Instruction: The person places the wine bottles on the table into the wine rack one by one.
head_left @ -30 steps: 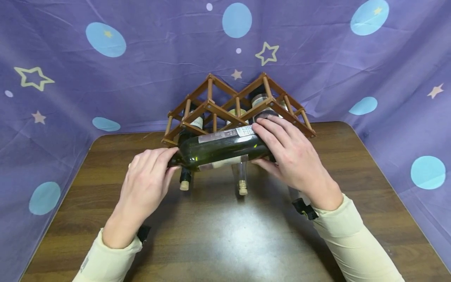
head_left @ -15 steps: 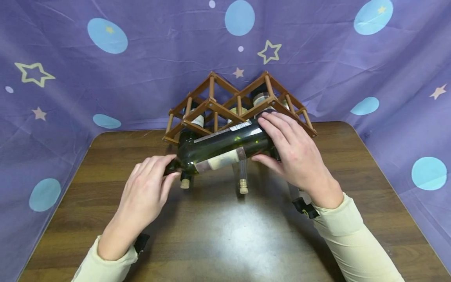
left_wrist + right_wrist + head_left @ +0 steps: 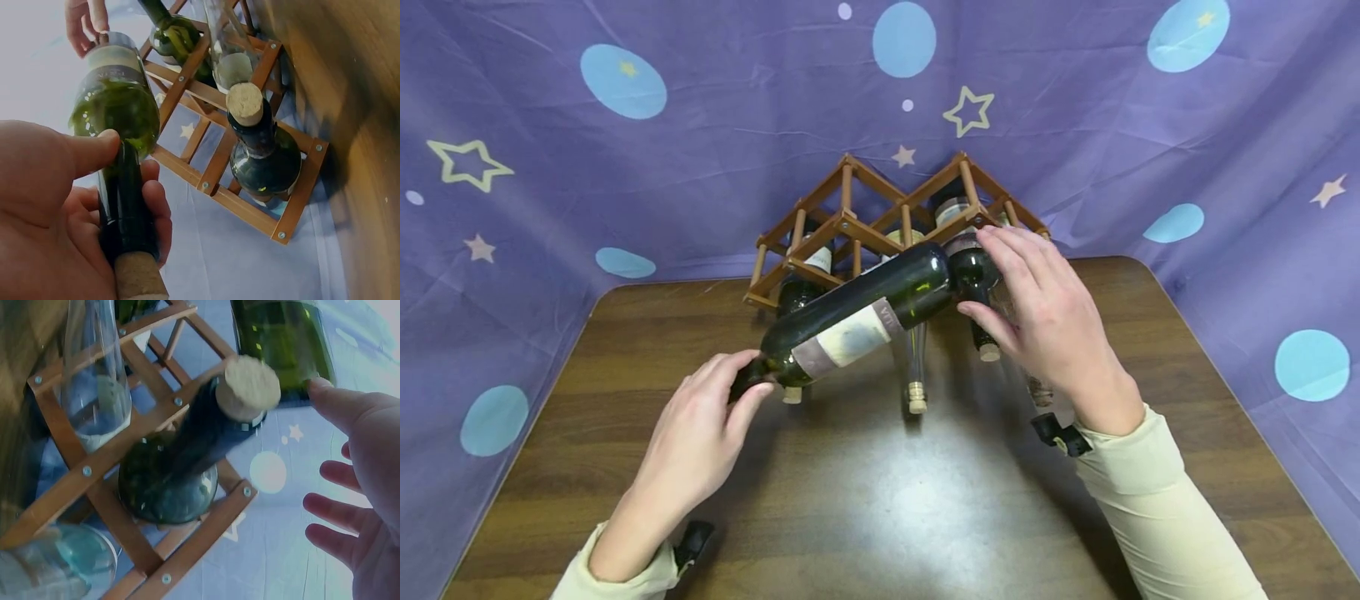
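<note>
My left hand [image 3: 696, 433] grips the neck of a green wine bottle [image 3: 857, 325] with a cream and mauve label. The bottle is tilted in front of the wooden wine rack [image 3: 817, 244], its base up and to the right. In the left wrist view my thumb and fingers wrap the neck, below which a cork [image 3: 139, 275] shows. My right hand [image 3: 1052, 317] has its fingers extended and spread beside the bottle's base. In the right wrist view its thumb tip lies right at the edge of the bottle's glass [image 3: 281, 350].
Bottles lie in the rack, corks toward me: a dark one [image 3: 265, 162] at the left, a clear one [image 3: 916, 367] in the middle, a dark green one [image 3: 974, 271] farther right. Another clear bottle [image 3: 1039, 387] is partly hidden by my right hand. The brown table [image 3: 865, 475] extends in front.
The bottle has swung to a steeper slant and turned, with its label now facing up. My left hand has moved down and left; my right hand has come off the base.
</note>
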A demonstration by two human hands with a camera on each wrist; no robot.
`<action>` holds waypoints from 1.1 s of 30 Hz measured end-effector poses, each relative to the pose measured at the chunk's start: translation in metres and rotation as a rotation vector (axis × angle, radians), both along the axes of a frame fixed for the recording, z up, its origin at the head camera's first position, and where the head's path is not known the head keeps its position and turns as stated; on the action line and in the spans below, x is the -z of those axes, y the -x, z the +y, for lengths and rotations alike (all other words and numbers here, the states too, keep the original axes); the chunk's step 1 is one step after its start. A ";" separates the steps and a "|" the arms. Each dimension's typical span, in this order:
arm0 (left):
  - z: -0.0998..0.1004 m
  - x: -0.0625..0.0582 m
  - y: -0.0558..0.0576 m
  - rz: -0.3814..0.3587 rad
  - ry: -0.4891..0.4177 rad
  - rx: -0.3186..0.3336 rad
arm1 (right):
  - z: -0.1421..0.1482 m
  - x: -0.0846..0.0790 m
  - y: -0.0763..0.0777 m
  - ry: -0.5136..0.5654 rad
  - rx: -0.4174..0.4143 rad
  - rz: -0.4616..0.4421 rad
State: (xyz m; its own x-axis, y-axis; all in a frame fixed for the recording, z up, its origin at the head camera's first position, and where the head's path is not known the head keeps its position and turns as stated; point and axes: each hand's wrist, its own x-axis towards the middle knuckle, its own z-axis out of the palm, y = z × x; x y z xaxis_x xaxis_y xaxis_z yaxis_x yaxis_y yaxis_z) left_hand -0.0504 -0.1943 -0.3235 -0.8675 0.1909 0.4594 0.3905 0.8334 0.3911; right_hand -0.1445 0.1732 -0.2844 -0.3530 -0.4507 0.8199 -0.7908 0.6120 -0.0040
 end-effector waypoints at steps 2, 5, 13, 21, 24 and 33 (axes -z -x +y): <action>-0.001 0.000 -0.002 -0.029 -0.014 -0.012 | 0.005 0.001 0.003 0.008 0.025 -0.002; -0.002 0.000 -0.004 -0.076 -0.034 -0.025 | 0.014 0.005 0.009 0.015 0.075 -0.010; -0.007 0.001 -0.010 -0.204 -0.080 -0.042 | 0.037 0.020 0.027 0.061 0.207 -0.095; -0.009 0.000 -0.013 -0.299 -0.096 -0.033 | 0.053 0.039 0.038 0.025 0.381 -0.342; -0.011 0.000 -0.013 -0.327 -0.105 -0.034 | 0.058 0.046 0.042 0.004 0.413 -0.400; -0.016 -0.001 -0.018 -0.415 -0.143 -0.052 | 0.066 0.060 0.055 -0.025 0.436 -0.499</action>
